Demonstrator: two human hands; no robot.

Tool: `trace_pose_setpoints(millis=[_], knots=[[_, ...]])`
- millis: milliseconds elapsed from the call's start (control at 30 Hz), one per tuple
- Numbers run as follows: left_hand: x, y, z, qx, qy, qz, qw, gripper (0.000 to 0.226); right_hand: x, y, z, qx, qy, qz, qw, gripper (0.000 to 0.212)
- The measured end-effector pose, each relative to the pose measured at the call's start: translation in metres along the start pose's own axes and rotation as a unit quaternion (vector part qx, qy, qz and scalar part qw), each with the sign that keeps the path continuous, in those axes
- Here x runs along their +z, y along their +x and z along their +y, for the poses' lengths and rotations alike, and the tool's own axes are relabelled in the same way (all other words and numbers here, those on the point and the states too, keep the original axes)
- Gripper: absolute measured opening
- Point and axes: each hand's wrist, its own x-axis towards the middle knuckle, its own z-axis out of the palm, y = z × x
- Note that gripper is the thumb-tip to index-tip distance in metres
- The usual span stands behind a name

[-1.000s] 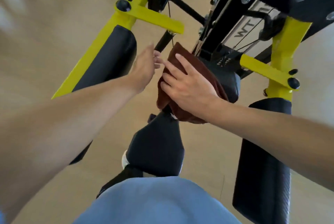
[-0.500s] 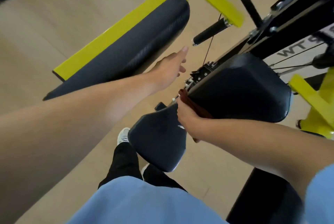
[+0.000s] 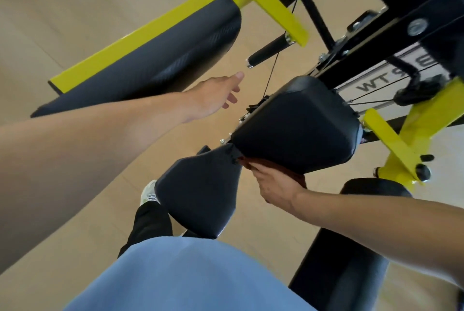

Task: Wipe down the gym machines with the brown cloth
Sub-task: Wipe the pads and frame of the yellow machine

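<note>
A yellow and black gym machine fills the view. Its black back pad (image 3: 298,122) sits above the black seat pad (image 3: 200,192). My right hand (image 3: 276,182) holds the brown cloth (image 3: 273,165) against the lower edge of the back pad, where it meets the seat. Only a strip of the cloth shows; my fingers are hidden under the pad. My left hand (image 3: 216,94) hovers open in the air left of the back pad, fingers straight, touching nothing.
A long black arm pad (image 3: 155,59) on a yellow bar lies at the upper left. A black grip handle (image 3: 268,53) and a thin cable hang behind my left hand. Another black pad (image 3: 351,248) stands at the lower right. My shoe (image 3: 148,194) is on the wooden floor.
My right hand has dragged the cloth from the top of the back pad down to its lower edge. My left hand has let go of the cloth and drifted left.
</note>
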Motion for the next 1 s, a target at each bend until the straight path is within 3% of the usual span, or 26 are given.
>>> trace_pose_setpoints(millis=[67,167,333,433,500,600,700,800,1000], knots=[[0.002,0.003,0.016,0.034,-0.011,0.026,0.999,0.054,0.006,-0.007,0.005,0.035,0.099,0.081,0.991,0.048],[0.008,0.008,0.039,0.08,-0.031,0.054,0.995,0.049,0.011,-0.022,0.026,0.138,0.21,0.189,0.949,0.05],[0.021,0.012,0.084,0.155,-0.062,0.081,0.983,0.039,0.005,-0.074,0.058,0.304,0.286,0.263,0.87,0.055],[0.026,0.01,0.118,0.209,-0.071,0.097,0.971,0.035,0.004,-0.103,0.066,0.425,0.355,0.321,0.769,0.056],[0.026,0.01,0.133,0.233,-0.074,0.125,0.962,0.043,0.001,-0.116,0.071,0.493,0.396,0.324,0.703,0.058],[0.026,0.007,0.147,0.281,-0.057,0.162,0.944,0.039,0.002,-0.134,0.074,0.609,0.459,0.299,0.574,0.058],[0.032,0.0,0.146,0.35,-0.037,0.168,0.921,0.023,0.005,-0.134,0.073,0.625,0.555,0.275,0.475,0.073],[0.042,-0.001,0.133,0.358,0.029,0.105,0.927,0.025,0.012,-0.115,0.074,0.532,0.659,0.277,0.455,0.09],[0.043,0.005,0.138,0.331,0.039,0.053,0.941,0.025,0.011,-0.102,0.096,0.527,0.633,0.302,0.481,0.086]])
